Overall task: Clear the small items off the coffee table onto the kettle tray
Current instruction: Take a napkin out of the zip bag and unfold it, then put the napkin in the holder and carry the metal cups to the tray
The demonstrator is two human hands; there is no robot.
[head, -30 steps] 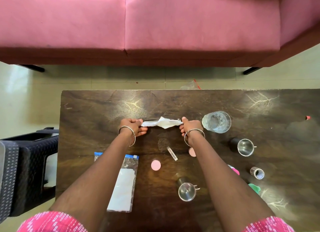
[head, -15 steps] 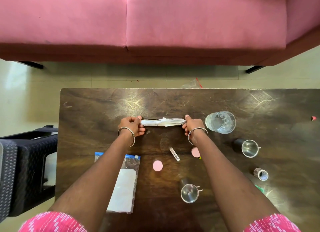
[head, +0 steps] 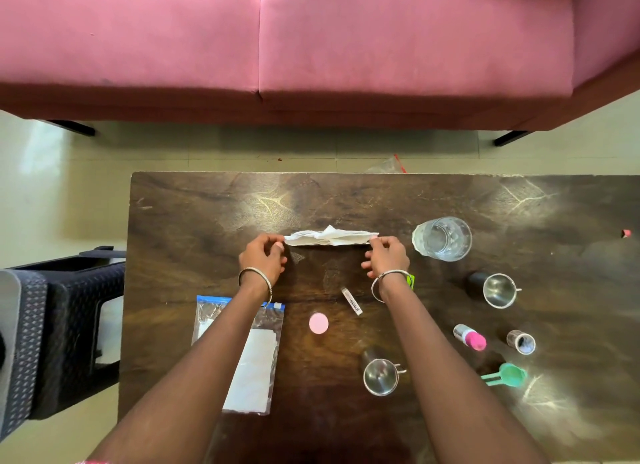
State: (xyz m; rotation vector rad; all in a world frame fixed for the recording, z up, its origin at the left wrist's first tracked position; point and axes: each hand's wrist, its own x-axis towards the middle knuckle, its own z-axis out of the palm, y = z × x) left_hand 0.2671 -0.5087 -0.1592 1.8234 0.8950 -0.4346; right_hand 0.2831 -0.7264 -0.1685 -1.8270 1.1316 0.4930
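A folded white tissue [head: 330,238] lies as a long strip in the middle of the dark wooden coffee table [head: 194,221]. My left hand [head: 263,257] pinches its left end and my right hand [head: 386,255] pinches its right end. Small items lie around: a pink round lid [head: 318,323], a white labelled stick [head: 351,300], a pink-capped bottle [head: 470,337], a green plastic piece [head: 505,375] and a tiny steel cup [head: 521,341]. No kettle tray is in view.
A clear glass tumbler [head: 442,238] stands right of my right hand. Two steel mugs [head: 498,290] [head: 381,377] stand on the right half. A zip bag [head: 242,352] lies under my left forearm. A black stool [head: 62,325] is at the left, a pink sofa [head: 311,47] beyond.
The bunched tissue has been pressed flatter into a longer strip, and my hands have moved slightly apart along it. The pink lid by my right wrist is now hidden.
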